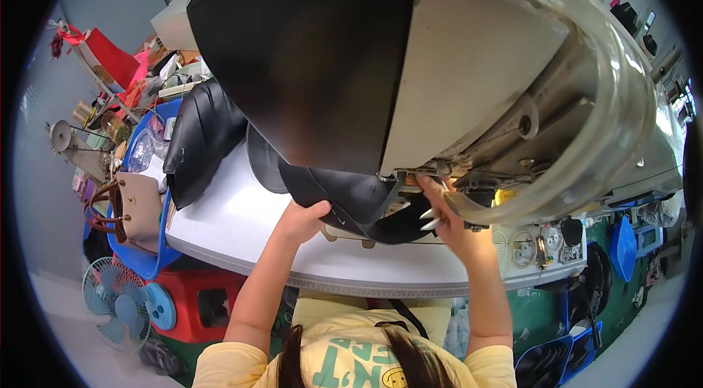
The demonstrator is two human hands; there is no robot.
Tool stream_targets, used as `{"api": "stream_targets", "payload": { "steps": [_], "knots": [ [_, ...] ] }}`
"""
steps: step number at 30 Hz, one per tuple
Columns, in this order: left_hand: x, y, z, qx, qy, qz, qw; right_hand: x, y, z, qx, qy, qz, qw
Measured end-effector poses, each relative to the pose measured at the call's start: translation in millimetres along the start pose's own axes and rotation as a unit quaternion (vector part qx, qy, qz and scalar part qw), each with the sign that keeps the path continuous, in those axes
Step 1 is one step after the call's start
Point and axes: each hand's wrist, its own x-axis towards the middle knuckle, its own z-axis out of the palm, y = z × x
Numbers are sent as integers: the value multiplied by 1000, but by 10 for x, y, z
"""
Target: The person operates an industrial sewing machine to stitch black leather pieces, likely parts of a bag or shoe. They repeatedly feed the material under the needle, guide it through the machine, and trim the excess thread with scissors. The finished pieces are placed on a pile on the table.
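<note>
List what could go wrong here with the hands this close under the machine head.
1. The right hand has its fingers right under the machine head; they might get caught.
2. The left hand grips only the black piece's edge, so it may slip sideways.

Blue fan (116,302) on floor; tan handbag (133,210) in blue bin (139,260); red stool (198,304).

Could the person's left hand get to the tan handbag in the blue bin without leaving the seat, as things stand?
Probably not easily. The left hand is pressing the black leather piece at the sewing machine, and the tan handbag sits off the table edge in the blue bin, far to the left.
</note>
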Motion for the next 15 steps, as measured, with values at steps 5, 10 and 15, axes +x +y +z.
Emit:
{"api": "stream_targets", "payload": {
  "steps": [5,10,15],
  "knots": [
    [-114,-14,155,3,27,38,999,-11,-513,-121,94,135,-110,980],
    [-154,-41,182,21,30,53,998,-203,-582,44,84,100,-125,984],
    [-253,-182,69,70,45,69,994,-249,-518,51,100,108,-117,982]
  ]
}}
